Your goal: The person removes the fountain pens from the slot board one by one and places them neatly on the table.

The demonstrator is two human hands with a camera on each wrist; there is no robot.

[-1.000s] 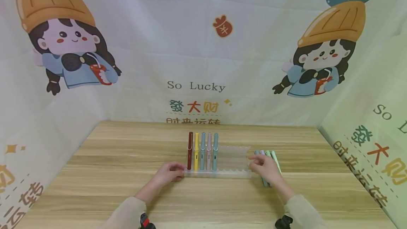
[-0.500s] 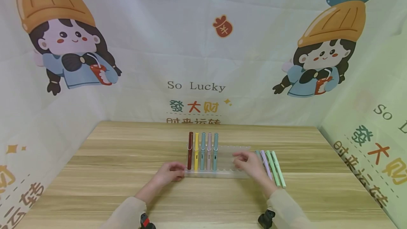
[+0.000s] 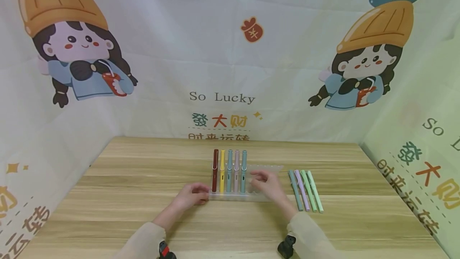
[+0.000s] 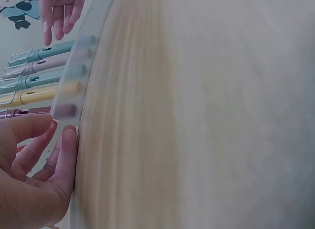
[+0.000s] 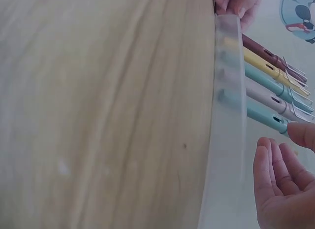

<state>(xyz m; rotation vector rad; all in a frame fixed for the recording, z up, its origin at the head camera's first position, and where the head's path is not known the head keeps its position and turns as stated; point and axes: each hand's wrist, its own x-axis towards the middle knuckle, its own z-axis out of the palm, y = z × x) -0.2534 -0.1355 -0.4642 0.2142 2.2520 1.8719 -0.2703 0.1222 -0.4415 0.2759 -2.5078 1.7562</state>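
My left grip [image 3: 194, 194] pinches the clear pen rack [image 3: 230, 197] by its left end, lower centre of frame, presumably for steadiness; right grip [image 3: 267, 186] empty, thumb and fingers apart, beside the rightmost racked teal pen [image 3: 243, 180].

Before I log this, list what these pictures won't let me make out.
Head view: the right hand hides part of the clear rack.
Left wrist view: the left edge cuts off the cap ends of the yellow pen and dark red pen.
Right wrist view: the frosted front strip blurs the lower ends of the five racked pens.
Head view: any print on the four loose pens is too small.
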